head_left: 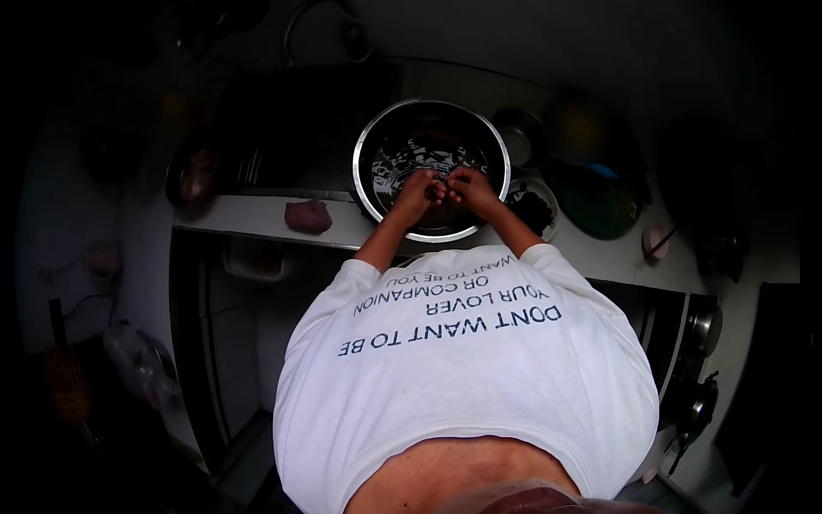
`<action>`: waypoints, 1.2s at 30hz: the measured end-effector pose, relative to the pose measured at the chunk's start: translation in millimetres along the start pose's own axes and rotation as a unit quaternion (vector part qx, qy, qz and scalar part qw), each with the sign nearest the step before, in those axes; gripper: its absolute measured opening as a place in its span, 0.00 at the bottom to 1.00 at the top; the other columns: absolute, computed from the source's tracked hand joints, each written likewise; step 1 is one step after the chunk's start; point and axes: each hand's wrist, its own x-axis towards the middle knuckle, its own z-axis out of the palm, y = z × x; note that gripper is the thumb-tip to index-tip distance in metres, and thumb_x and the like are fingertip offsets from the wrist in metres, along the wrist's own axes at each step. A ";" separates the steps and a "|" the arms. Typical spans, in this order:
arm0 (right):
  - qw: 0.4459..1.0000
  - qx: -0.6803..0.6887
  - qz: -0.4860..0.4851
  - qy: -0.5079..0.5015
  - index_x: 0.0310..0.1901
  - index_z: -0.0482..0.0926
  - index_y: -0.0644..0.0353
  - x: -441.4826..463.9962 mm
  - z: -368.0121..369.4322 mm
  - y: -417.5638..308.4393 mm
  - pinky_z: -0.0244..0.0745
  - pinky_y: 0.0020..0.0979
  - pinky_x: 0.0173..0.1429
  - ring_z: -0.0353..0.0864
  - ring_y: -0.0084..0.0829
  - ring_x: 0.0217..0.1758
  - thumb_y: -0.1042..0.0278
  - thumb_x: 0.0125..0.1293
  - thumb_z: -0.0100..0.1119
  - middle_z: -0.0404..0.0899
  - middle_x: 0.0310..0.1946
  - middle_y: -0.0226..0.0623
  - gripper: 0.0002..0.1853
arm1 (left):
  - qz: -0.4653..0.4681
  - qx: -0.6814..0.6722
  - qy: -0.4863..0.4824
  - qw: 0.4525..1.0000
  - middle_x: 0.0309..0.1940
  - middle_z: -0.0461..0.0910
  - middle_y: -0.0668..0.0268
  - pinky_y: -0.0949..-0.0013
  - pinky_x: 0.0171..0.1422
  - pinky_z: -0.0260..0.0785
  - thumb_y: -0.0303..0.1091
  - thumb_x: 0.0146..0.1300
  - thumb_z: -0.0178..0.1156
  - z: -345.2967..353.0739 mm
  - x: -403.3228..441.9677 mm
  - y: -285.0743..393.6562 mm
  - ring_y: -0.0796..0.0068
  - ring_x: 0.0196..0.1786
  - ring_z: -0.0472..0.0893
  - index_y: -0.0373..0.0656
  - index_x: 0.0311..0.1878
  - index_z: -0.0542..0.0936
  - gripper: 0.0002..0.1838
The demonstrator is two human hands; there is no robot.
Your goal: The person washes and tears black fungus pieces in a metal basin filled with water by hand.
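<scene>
Water [409, 163], dark and broken by bright ripples, lies in a wide metal basin [357, 171] on the counter [248, 216], right in front of the person in the white T-shirt [479, 368]. Within the basin's rim, on the person's side, I see the left hand [417, 190] and the right hand [472, 187] close together, fingers curled inward; from where I stand I cannot tell whether they pinch anything or whether the fingertips touch the water. Just right of the basin sits a pale bowl [552, 211] of something dark, with a metal pot [517, 135] behind it, and farther right of the basin a big dark-green round thing [591, 204]. Left of the basin, near the counter's front edge, lies a crumpled pinkish cloth [308, 217]. Well left of the basin, a round dish [174, 182] holds something reddish, too dim to name.
</scene>
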 end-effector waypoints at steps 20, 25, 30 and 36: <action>0.985 -0.139 0.102 -0.011 0.37 0.74 0.61 35.6 1.9 36.7 0.72 0.23 0.35 0.76 0.25 0.30 0.71 0.58 0.47 0.76 0.25 0.34 0.07 | -0.107 0.000 0.080 0.991 0.32 0.76 0.60 0.66 0.39 0.68 0.45 0.61 0.47 -63.8 37.0 -13.4 0.66 0.37 0.75 0.42 0.37 0.73 0.16; 0.988 0.039 0.148 -0.024 0.43 0.70 0.61 23.2 9.8 19.2 0.72 0.23 0.37 0.75 0.25 0.35 0.72 0.63 0.41 0.74 0.35 0.34 0.10 | -0.097 -0.183 0.045 0.977 0.36 0.75 0.55 0.63 0.48 0.67 0.49 0.59 0.49 -48.1 24.2 1.0 0.63 0.42 0.75 0.37 0.38 0.73 0.21; 0.975 0.156 0.159 0.015 0.41 0.72 0.60 13.8 30.1 -2.4 0.72 0.25 0.37 0.73 0.26 0.38 0.71 0.61 0.46 0.74 0.34 0.32 0.08 | -0.068 -0.224 0.015 0.972 0.41 0.73 0.52 0.60 0.55 0.63 0.51 0.58 0.49 -43.6 21.0 8.8 0.60 0.47 0.72 0.35 0.41 0.72 0.25; 0.989 0.094 0.104 0.053 0.36 0.73 0.58 22.5 19.9 17.8 0.69 0.20 0.34 0.73 0.21 0.30 0.70 0.57 0.53 0.74 0.28 0.29 0.05 | -0.027 -0.226 -0.027 0.973 0.43 0.73 0.54 0.59 0.56 0.62 0.41 0.58 0.49 -35.4 9.4 14.0 0.61 0.50 0.71 0.36 0.43 0.71 0.18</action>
